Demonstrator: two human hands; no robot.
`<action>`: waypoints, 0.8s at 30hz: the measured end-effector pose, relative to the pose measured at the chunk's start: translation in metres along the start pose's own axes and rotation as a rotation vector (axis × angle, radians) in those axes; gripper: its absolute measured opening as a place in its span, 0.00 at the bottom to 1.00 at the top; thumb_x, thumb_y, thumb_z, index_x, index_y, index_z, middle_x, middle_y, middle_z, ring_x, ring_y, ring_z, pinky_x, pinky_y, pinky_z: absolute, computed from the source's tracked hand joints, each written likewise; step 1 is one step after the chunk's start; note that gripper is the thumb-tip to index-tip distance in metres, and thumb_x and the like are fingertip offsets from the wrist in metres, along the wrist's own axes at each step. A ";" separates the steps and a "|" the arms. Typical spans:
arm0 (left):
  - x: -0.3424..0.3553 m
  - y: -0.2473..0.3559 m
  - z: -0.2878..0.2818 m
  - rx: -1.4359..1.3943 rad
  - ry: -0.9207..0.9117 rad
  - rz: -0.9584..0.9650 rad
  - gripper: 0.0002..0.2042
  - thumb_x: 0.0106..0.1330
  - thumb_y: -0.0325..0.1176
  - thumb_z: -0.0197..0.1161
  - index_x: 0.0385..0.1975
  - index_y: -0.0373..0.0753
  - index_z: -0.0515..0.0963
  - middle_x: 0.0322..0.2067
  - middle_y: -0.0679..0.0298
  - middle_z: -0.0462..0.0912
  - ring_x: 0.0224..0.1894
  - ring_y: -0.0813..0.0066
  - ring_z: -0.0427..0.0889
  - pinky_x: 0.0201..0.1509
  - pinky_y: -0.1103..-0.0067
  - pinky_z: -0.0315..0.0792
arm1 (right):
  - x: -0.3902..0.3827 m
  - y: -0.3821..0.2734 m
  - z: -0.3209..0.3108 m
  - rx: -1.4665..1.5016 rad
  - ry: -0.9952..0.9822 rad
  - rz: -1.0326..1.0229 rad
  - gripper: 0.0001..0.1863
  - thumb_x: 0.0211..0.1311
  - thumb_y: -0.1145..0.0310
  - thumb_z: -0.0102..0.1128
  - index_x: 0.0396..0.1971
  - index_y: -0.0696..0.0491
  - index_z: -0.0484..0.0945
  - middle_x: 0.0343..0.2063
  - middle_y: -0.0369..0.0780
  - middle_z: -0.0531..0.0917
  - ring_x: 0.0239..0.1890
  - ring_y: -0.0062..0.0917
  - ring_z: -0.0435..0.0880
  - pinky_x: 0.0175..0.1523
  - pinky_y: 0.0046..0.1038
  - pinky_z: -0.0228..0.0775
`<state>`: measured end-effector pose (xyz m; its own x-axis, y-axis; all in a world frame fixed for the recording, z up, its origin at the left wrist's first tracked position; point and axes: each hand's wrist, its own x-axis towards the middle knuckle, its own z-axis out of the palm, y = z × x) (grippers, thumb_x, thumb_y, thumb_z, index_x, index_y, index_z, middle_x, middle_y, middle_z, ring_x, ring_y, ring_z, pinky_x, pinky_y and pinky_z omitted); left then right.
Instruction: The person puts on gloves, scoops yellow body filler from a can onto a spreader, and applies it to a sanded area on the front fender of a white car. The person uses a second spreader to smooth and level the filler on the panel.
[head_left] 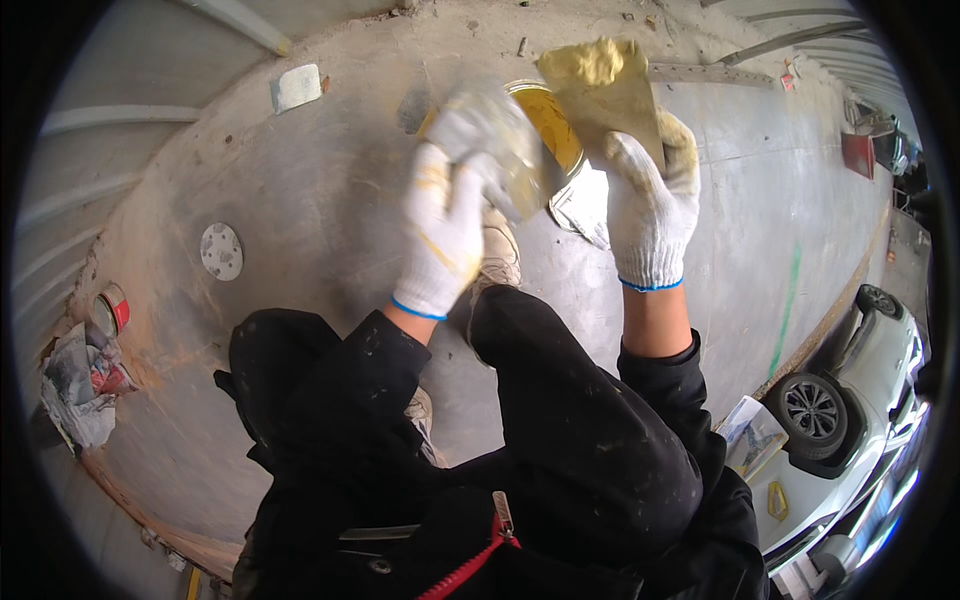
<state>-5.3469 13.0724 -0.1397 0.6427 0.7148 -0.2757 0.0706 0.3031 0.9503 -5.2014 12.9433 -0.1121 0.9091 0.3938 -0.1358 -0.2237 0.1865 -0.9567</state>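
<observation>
Both my hands wear white knitted gloves with blue cuffs, stained yellow in places. My left hand grips a flat silvery scraper, smeared by motion. A broad putty knife is in my right hand, tilted upward, with a lump of yellow putty near its far edge. Between and behind the two tools stands an open tin, yellow inside and partly hidden by them. Below its opening shows a bright, pale printed surface. The two blades are close together; whether they touch I cannot tell.
On the grey floor at left lie a round pad with holes and a pale block. A red-and-white can and crumpled wrapping sit by the left wall. A white car stands at right.
</observation>
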 end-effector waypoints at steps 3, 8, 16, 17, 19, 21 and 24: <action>0.013 0.002 -0.006 -0.379 0.053 -0.166 0.05 0.80 0.32 0.64 0.42 0.44 0.74 0.36 0.71 0.81 0.30 0.84 0.81 0.31 0.79 0.82 | 0.000 0.005 -0.006 -0.240 -0.261 -0.237 0.13 0.62 0.89 0.68 0.43 0.59 0.90 0.52 0.44 0.91 0.61 0.35 0.87 0.67 0.35 0.79; 0.018 0.004 -0.013 -0.449 0.056 -0.144 0.03 0.81 0.32 0.63 0.46 0.45 0.76 0.38 0.72 0.81 0.32 0.83 0.82 0.32 0.79 0.81 | 0.010 0.014 -0.018 -0.868 -0.437 -0.625 0.22 0.53 0.87 0.68 0.47 0.50 0.92 0.47 0.41 0.93 0.53 0.37 0.91 0.60 0.36 0.83; 0.056 -0.026 -0.037 -0.690 0.069 -0.177 0.17 0.86 0.37 0.55 0.66 0.34 0.74 0.61 0.57 0.84 0.61 0.62 0.84 0.69 0.65 0.77 | 0.051 0.035 -0.054 -0.891 -0.196 -0.138 0.20 0.61 0.85 0.65 0.52 0.53 0.87 0.41 0.41 0.92 0.40 0.32 0.92 0.47 0.31 0.87; 0.062 -0.038 -0.034 -0.759 0.062 -0.231 0.18 0.86 0.38 0.55 0.67 0.34 0.74 0.61 0.56 0.84 0.62 0.61 0.84 0.70 0.64 0.76 | 0.053 0.042 -0.061 -0.630 -0.083 0.097 0.18 0.63 0.84 0.65 0.53 0.56 0.86 0.41 0.42 0.92 0.40 0.31 0.92 0.46 0.30 0.87; 0.072 -0.059 -0.031 -0.890 0.102 -0.386 0.19 0.86 0.39 0.55 0.68 0.34 0.73 0.62 0.55 0.84 0.63 0.59 0.83 0.71 0.63 0.75 | 0.048 0.061 -0.069 -0.234 0.130 0.310 0.13 0.66 0.82 0.67 0.50 0.62 0.84 0.43 0.44 0.91 0.42 0.30 0.92 0.47 0.29 0.87; 0.076 -0.078 -0.023 -0.932 -0.009 -0.461 0.22 0.85 0.40 0.55 0.69 0.31 0.73 0.64 0.53 0.82 0.66 0.58 0.81 0.74 0.62 0.73 | 0.042 0.082 -0.068 0.250 0.225 0.299 0.14 0.64 0.83 0.68 0.49 0.63 0.84 0.43 0.45 0.91 0.43 0.31 0.92 0.49 0.30 0.88; 0.073 -0.092 -0.012 -0.797 -0.040 -0.466 0.21 0.86 0.40 0.53 0.68 0.31 0.73 0.63 0.52 0.83 0.66 0.58 0.82 0.74 0.62 0.75 | 0.050 0.101 -0.055 0.274 0.229 0.327 0.17 0.65 0.82 0.68 0.54 0.62 0.84 0.46 0.44 0.91 0.48 0.30 0.91 0.55 0.31 0.85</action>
<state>-5.3155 13.1037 -0.2492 0.7081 0.3939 -0.5860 -0.2075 0.9094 0.3605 -5.1590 12.9326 -0.2299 0.8227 0.2691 -0.5008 -0.5672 0.3283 -0.7553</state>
